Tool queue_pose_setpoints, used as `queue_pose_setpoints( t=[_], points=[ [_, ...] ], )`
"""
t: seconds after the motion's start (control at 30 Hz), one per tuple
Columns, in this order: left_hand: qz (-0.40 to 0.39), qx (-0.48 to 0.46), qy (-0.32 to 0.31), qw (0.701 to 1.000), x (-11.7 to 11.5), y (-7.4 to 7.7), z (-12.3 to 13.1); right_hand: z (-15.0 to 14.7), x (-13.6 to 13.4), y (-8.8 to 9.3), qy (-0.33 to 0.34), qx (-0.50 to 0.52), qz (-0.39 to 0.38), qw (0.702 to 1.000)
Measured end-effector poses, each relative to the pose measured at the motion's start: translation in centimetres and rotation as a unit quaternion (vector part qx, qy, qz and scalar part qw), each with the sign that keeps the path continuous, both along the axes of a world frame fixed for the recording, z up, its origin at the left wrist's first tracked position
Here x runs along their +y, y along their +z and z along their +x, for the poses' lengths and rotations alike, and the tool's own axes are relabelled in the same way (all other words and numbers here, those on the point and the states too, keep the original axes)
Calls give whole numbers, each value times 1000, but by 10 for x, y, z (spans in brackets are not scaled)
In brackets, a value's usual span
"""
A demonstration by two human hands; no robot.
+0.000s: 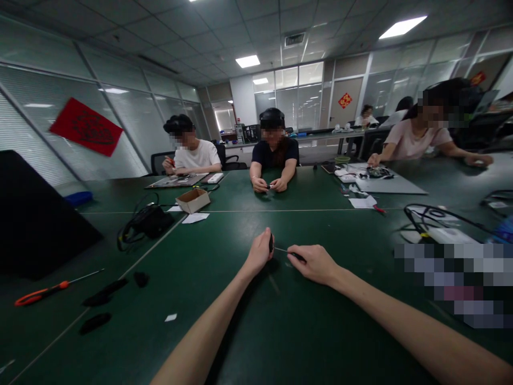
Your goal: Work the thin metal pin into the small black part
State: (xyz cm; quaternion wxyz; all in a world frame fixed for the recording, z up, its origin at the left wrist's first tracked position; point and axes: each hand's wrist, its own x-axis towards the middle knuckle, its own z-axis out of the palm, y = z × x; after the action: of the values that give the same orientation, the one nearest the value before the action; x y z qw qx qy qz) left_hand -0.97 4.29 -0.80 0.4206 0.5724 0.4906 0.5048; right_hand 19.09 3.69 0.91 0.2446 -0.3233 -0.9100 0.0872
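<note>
In the middle of the green table, my left hand point(259, 252) is closed around a small black part point(271, 244), most of it hidden by the fingers. My right hand point(315, 263) grips a screwdriver by its black handle point(297, 257). Its thin metal shaft point(281, 249) points left and its end is at or close to the black part; whether they touch I cannot tell. Both hands are just above the tabletop. To the left lie a red-and-black screwdriver point(60, 286) and several black pieces point(96, 322), along with a small white scrap point(170, 317).
An open cardboard box point(193, 202) and a black bag with cables point(150, 220) stand at left, near a large black panel point(36, 219). Cables point(433, 214) and a blurred-out object point(460, 283) lie at right. Across the table sit several people, one handling a small item point(269, 186).
</note>
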Motion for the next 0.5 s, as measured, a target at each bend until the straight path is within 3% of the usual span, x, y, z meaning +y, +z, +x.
queue_pose_setpoints(
  t=[0.5],
  points=[
    [46,47,18,998,-6,6,2,-1,-11,0,-66,-96,73,991]
  ],
)
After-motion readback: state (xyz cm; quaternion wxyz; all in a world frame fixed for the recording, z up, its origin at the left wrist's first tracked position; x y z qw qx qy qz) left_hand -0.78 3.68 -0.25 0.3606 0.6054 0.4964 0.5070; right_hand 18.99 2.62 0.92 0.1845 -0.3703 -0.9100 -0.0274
